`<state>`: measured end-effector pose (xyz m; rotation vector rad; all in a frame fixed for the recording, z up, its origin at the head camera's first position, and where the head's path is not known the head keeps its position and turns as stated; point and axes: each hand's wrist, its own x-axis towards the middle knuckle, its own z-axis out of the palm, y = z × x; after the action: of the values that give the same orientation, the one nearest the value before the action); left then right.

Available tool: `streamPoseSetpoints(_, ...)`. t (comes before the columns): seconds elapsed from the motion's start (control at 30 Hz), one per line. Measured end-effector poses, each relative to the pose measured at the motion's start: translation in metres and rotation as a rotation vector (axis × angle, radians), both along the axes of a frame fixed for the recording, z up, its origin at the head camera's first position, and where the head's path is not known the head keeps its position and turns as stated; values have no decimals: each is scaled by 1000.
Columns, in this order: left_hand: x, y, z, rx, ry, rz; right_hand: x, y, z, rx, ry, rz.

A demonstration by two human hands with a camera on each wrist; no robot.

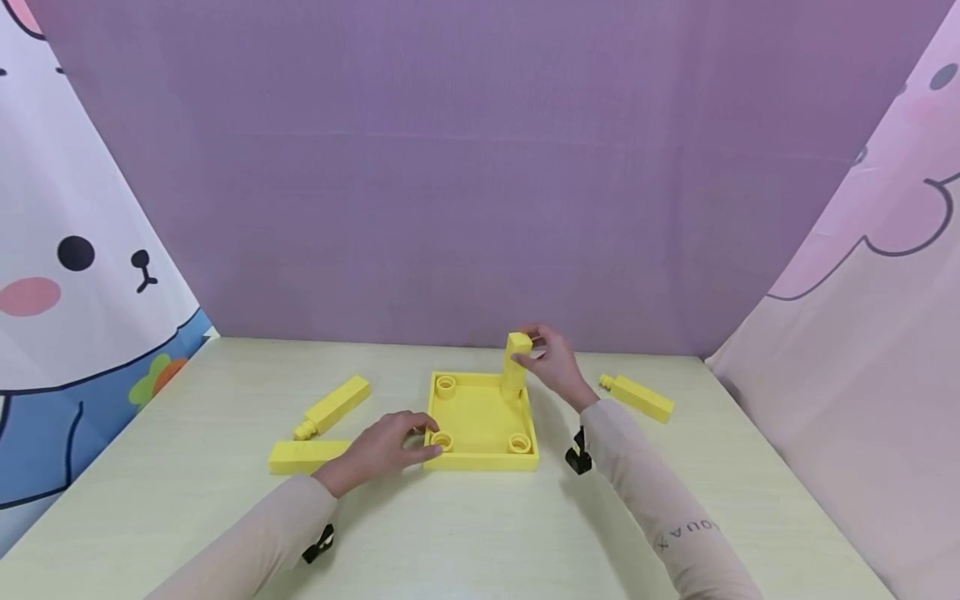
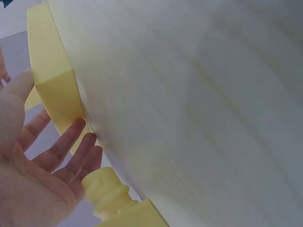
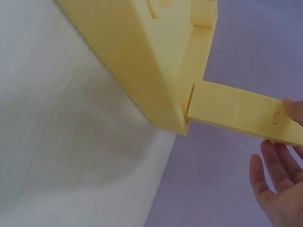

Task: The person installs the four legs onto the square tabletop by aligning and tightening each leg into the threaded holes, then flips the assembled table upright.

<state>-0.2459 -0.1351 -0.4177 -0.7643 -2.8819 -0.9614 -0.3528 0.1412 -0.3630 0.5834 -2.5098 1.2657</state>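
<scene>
Left hand (image 1: 384, 446) grips tray (image 1: 482, 462) at near-left corner, right hand (image 1: 555, 362) pinches leg (image 1: 513, 377) at tray's far-right corner, best turned plumb.

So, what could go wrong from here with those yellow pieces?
The upright post might lean or tip if the right hand lets go; I can't tell whether it's fully seated in the tray. The tray could twist, since the left hand holds it only at its near left corner. And that hand might bump the loose post lying close to it.
</scene>
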Motion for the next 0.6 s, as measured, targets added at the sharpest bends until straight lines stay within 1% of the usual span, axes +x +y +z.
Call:
streamPoseSetpoints(0.13, 1, 1, 1, 2, 3, -3, 0, 1, 2, 33, -6, 24)
streamPoseSetpoints(0.23, 1, 1, 1, 0, 9, -3, 0, 4, 6, 75, -28, 66)
streamPoseSetpoints(0.33, 0, 1, 1, -3, 14, -8, -1, 7, 10, 93, -55, 114)
streamPoseSetpoints(0.47, 0, 1, 0, -6, 8, -10, -5, 11, 11, 84, -68, 173)
streamPoseSetpoints(0.6, 0, 1, 0, -5, 4, -6, -7, 13, 10, 59, -79, 205)
